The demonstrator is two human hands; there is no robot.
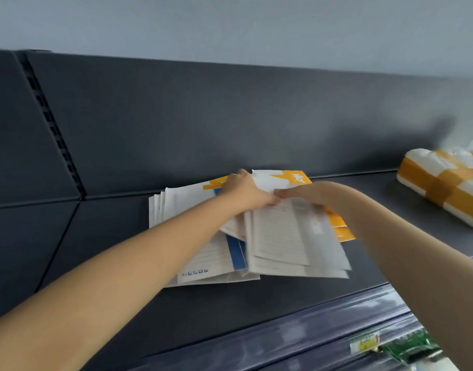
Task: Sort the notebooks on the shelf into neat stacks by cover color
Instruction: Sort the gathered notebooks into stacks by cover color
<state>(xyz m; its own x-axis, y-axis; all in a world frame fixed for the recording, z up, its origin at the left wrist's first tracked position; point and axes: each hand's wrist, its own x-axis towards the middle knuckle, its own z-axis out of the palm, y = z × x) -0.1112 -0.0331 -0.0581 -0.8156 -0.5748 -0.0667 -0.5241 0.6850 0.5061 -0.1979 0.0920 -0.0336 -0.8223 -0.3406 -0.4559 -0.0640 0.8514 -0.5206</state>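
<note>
**Both hands deep in a mixed pile of notebooks**

The notebooks (246, 231) lie in a loose, fanned heap on the dark shelf (270, 303), up against its back panel (203, 116). Orange-cornered covers show at the rear and right, a blue-spined one sits lower left, and several lie white side up. The left hand (243, 188) is spread flat over the rear of the heap, seemingly pressing down rather than closing on anything. The right hand (302, 194) meets it from the right with fingers curled at the top edge of a white-faced sheaf; whether it has actually pinched that sheaf cannot be told through the blur.

To do this step well, the person would likely pin the lower books with the left hand while the right peels off one colour group, then square its edges before setting it down.

A wrapped white bundle banded in orange tape (444, 183) sits well apart on the right, limiting room there; bare shelf to the left looks the better place for a second stack. Green packaged goods (407, 346) show on the level below.
</note>
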